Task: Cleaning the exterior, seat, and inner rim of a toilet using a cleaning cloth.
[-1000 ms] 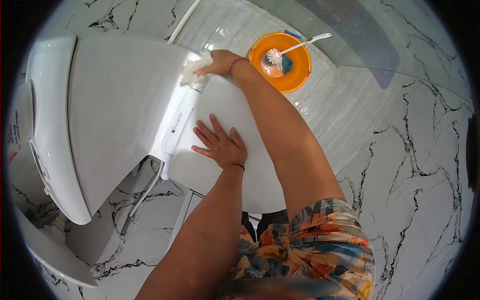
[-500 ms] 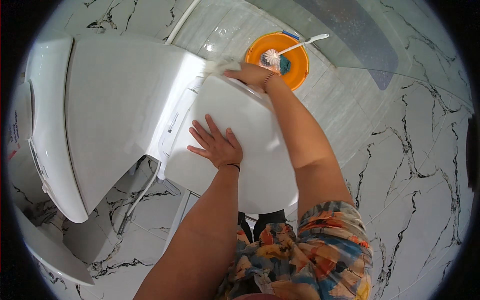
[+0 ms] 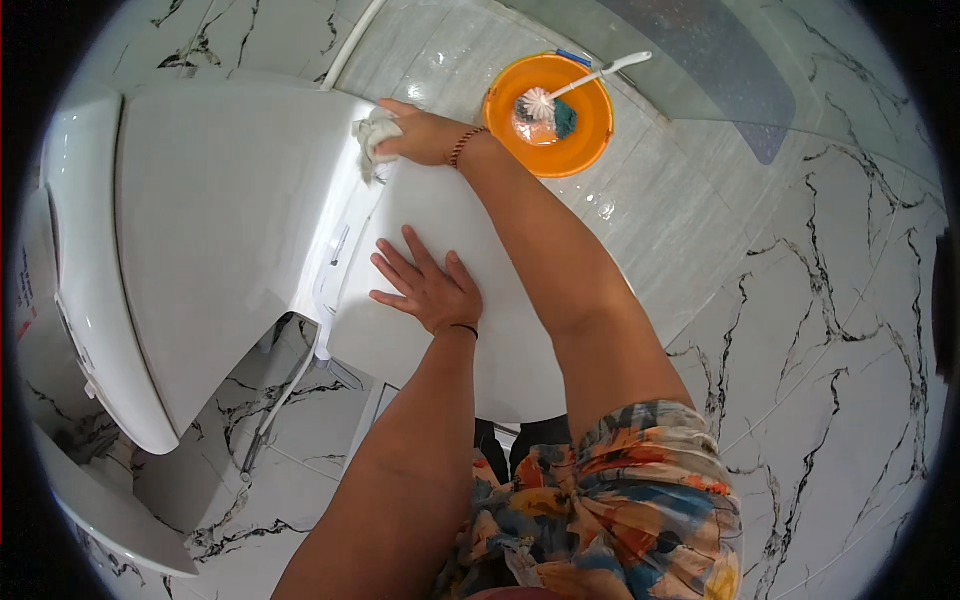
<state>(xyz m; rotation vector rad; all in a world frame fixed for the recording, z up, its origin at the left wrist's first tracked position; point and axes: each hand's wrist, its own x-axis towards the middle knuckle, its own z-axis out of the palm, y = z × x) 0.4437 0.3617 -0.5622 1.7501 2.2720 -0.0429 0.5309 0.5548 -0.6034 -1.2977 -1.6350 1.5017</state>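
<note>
My left hand [image 3: 428, 292] lies flat with spread fingers on a smooth white lid [image 3: 515, 380], which looks like a toilet's. My right hand [image 3: 425, 138] grips a crumpled off-white cloth [image 3: 367, 140] at the far left corner of the lid, against the edge of the tall white fixture body [image 3: 220, 230]. A pale hinge strip [image 3: 335, 250] runs along the lid's left side. The part of the cloth under my fingers is hidden.
An orange bucket [image 3: 570, 150] on the grey tiled floor [image 3: 670, 220] holds a white-handled brush [image 3: 615, 66] and teal cloth. A glass panel [image 3: 840, 90] is at top right. A hose [image 3: 280, 400] hangs lower left, near a white curved basin edge [image 3: 120, 520]. Marble-patterned tiles [image 3: 800, 420] surround everything.
In the last half second my right hand and the cloth have moved left along the lid's far edge, after shifting right before that. My left hand stays in place on the lid.
</note>
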